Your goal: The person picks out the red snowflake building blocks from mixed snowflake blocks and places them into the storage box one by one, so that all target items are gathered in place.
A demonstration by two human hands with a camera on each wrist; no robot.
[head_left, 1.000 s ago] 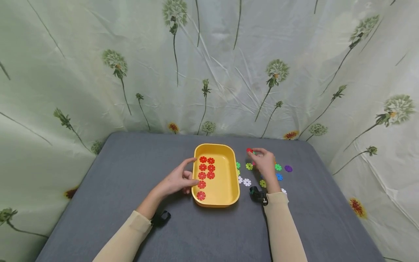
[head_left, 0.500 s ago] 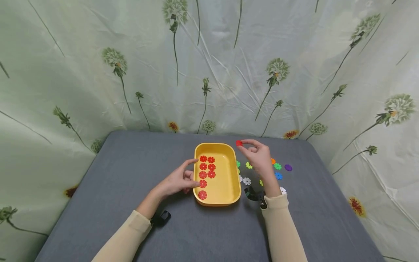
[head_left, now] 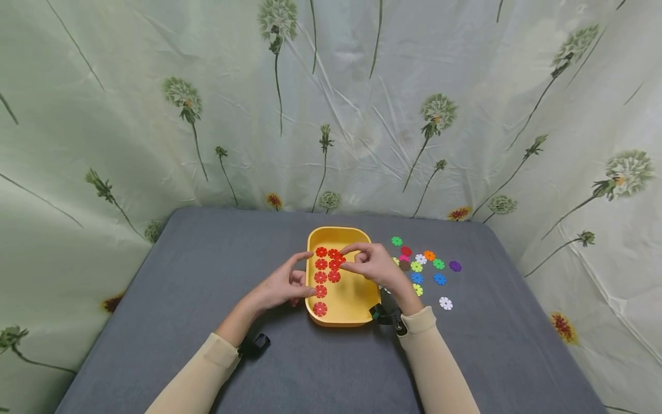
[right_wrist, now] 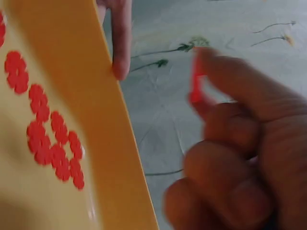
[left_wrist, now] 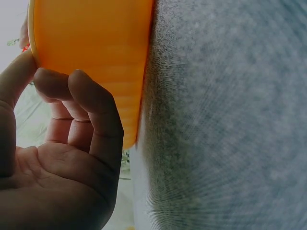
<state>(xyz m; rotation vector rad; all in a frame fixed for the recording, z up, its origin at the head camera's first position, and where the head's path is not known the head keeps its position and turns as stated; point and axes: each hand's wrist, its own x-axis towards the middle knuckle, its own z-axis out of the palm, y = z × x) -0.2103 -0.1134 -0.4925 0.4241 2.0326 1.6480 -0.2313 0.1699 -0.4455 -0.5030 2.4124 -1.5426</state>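
A yellow plastic tray [head_left: 357, 300] stands on the grey table with red flower-shaped discs [head_left: 320, 276] lying in two columns at its left side. At its left rim my left hand [head_left: 276, 286] holds it, thumb on the rim and curled fingers against the outer wall [left_wrist: 96, 40] in the left wrist view. Over the tray, my right hand [head_left: 380, 269] pinches another red flower disc [right_wrist: 195, 79] between thumb and forefinger. In the head view this disc overlaps the top of the right column. The right wrist view shows it edge-on, above the rim.
Right of the tray, loose flower discs are scattered: green [head_left: 396, 241], red [head_left: 406, 251], orange [head_left: 429, 255], blue [head_left: 439, 279], purple [head_left: 455, 266], white [head_left: 446, 303] and others. A floral curtain [head_left: 233, 103] hangs behind the table [head_left: 217, 241].
My right hand has lifted a red disc from the scattered ones and carried it left over the tray. The left hand stays at the tray's left rim.
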